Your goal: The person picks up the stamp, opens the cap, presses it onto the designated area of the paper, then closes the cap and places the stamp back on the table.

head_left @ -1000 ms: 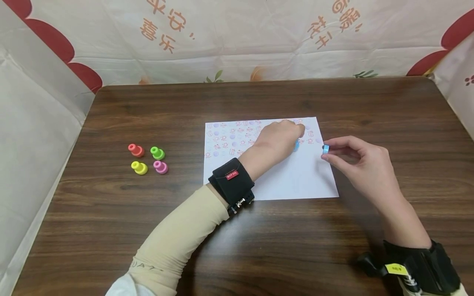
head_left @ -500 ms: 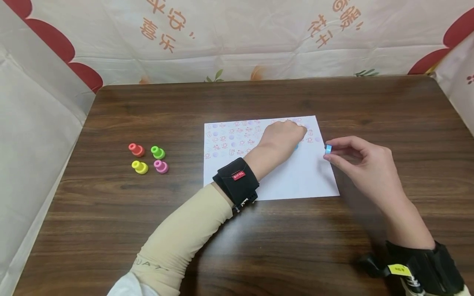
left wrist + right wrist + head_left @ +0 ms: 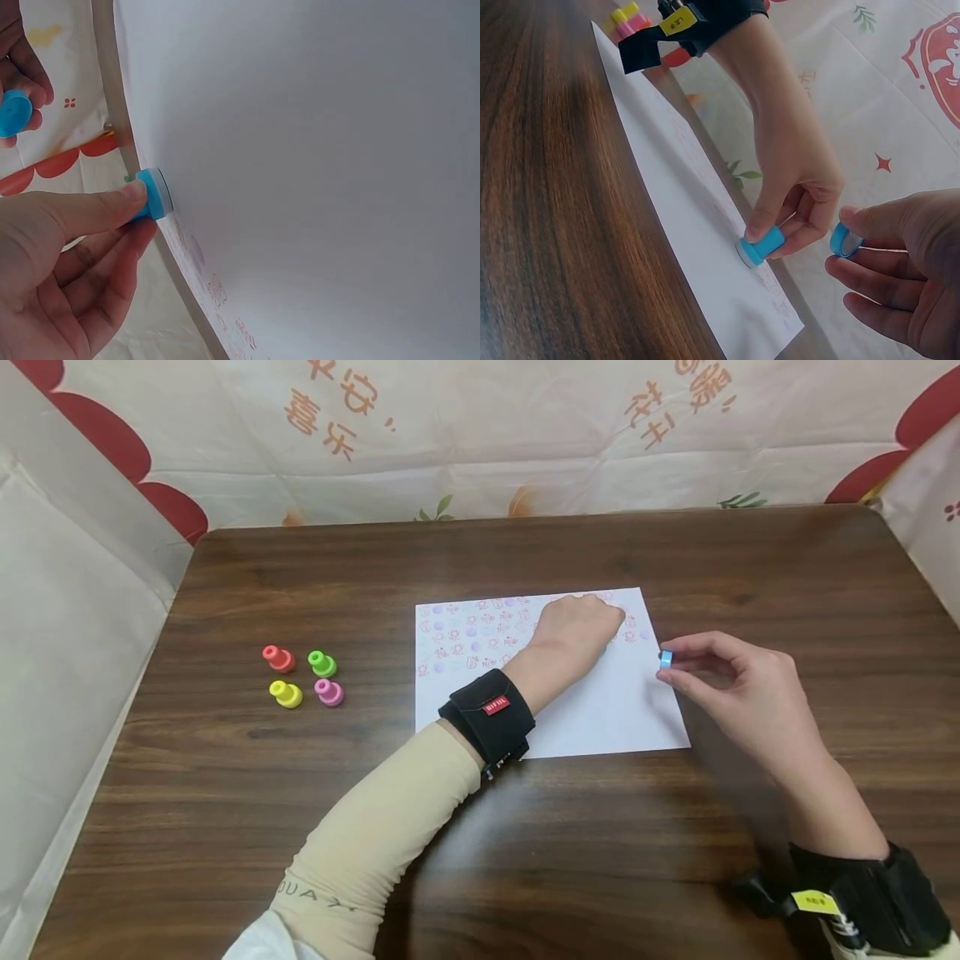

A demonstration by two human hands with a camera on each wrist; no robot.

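Note:
My left hand (image 3: 573,631) pinches a blue toy stamp (image 3: 155,193) between thumb and fingers. The stamp's pale end is down against the white paper (image 3: 600,718), near its upper right part. In the head view the hand hides almost all of the stamp; the right wrist view shows its blue handle. Just off the paper's right edge, my right hand (image 3: 750,693) holds a small round blue cap (image 3: 845,241) between thumb and fingertips, raised above the table. Rows of faint red and purple prints (image 3: 472,631) cover the paper's upper part.
To the left of the paper stand several stamps: a red one (image 3: 279,658), a green one (image 3: 322,664), a yellow one (image 3: 286,694) and a pink one (image 3: 329,692). Under everything is a dark wooden table (image 3: 600,843). A printed white cloth (image 3: 480,435) hangs behind it.
My left wrist has shifted slightly right, and the blue stamp is now more hidden behind the hand in the head view. My right hand, still with the cap, has barely moved.

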